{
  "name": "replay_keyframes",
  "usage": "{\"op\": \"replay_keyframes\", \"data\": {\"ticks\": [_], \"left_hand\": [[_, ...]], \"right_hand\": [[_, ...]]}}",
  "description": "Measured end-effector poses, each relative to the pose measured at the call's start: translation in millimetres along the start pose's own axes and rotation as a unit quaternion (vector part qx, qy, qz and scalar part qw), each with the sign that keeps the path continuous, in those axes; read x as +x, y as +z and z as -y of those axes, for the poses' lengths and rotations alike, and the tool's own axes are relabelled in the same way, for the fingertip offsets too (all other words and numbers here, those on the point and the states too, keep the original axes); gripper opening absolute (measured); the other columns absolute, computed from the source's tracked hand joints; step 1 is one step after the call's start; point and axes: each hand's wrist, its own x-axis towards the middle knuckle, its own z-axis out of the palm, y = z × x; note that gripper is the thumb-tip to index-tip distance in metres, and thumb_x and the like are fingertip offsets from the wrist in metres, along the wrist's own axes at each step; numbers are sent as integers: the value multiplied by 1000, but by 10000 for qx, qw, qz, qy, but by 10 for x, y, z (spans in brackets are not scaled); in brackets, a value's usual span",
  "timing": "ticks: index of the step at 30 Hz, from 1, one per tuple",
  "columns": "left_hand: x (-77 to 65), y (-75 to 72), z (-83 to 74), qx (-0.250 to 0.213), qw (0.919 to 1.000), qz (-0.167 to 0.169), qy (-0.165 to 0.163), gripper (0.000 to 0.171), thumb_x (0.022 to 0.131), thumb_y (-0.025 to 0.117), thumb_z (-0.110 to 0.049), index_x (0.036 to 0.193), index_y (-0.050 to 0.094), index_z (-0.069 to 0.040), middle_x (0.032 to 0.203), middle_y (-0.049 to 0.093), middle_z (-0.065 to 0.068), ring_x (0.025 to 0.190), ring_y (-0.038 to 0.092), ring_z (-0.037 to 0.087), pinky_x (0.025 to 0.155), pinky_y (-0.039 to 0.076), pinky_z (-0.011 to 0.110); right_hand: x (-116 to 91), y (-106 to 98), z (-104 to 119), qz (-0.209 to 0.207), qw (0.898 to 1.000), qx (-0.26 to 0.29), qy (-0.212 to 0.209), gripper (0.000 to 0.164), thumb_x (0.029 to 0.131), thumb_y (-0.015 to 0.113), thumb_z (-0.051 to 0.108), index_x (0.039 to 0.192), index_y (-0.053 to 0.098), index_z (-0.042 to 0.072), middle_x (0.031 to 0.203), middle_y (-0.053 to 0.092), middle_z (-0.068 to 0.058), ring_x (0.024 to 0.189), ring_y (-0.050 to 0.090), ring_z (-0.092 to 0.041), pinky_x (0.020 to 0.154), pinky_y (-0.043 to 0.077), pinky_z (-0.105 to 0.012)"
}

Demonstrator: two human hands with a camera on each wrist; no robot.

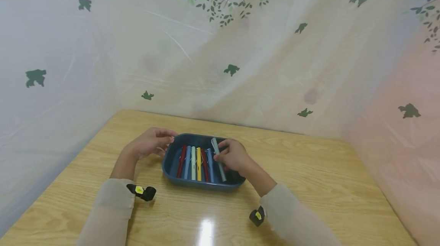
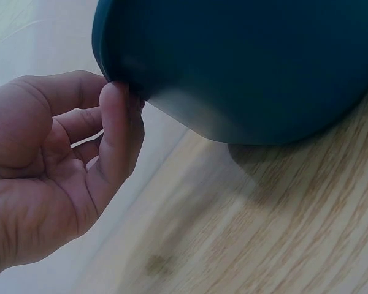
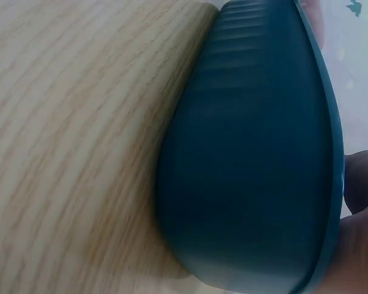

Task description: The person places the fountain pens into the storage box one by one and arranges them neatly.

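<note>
A dark blue tray (image 1: 203, 185) with rounded corners stands on the table. At its far left corner my left hand (image 1: 151, 143) pinches the rim; the left wrist view shows those fingers (image 2: 115, 116) against the tray's wall. Over the tray's right part, my right hand (image 1: 235, 156) holds a grey-blue clip pen (image 1: 220, 165) between thumb and fingers, its clip end up and tilted left. To the left of it, several pens lie side by side in the tray, among them a yellow pen (image 1: 199, 165), a pale green pen (image 1: 193, 164) and a dark red pen (image 1: 181, 162). In the right wrist view the tray wall (image 3: 251, 153) hides the pens and most of that hand.
The tray rests on a wood-grain table (image 1: 292, 169). Behind and beside the table hangs a pale curtain (image 1: 192, 66) printed with green leaves. Each sleeve cuff carries a small black wrist camera, such as the left camera (image 1: 148, 193).
</note>
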Motion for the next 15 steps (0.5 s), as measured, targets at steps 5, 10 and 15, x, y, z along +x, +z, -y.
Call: {"op": "replay_keyframes", "data": {"ticks": [5, 10, 15], "left_hand": [[3, -3, -1, 1, 10000, 4, 16, 39, 105, 58, -16, 141, 56, -1, 113, 66, 13, 89, 63, 24, 72, 59, 34], [-7, -1, -7, -18, 10000, -2, -3, 39, 105, 58, -16, 141, 56, -1, 113, 66, 13, 89, 63, 24, 72, 59, 34], [-10, 3, -13, 7, 10000, 10, -1, 39, 105, 58, -16, 141, 55, -1, 115, 66, 14, 90, 63, 24, 73, 59, 34]], "right_hand": [[-11, 45, -9, 27, 9999, -107, 10, 40, 93, 74, 4, 129, 58, 0, 92, 68, -10, 75, 66, -20, 62, 58, -33], [-9, 91, -42, -51, 9994, -336, 107, 41, 93, 74, 6, 129, 58, 0, 90, 67, -9, 69, 64, -19, 59, 55, -31], [-17, 132, -75, -156, 9988, -457, 76, 41, 91, 75, 5, 128, 57, -2, 87, 66, -9, 64, 62, -17, 57, 53, -30]]}}
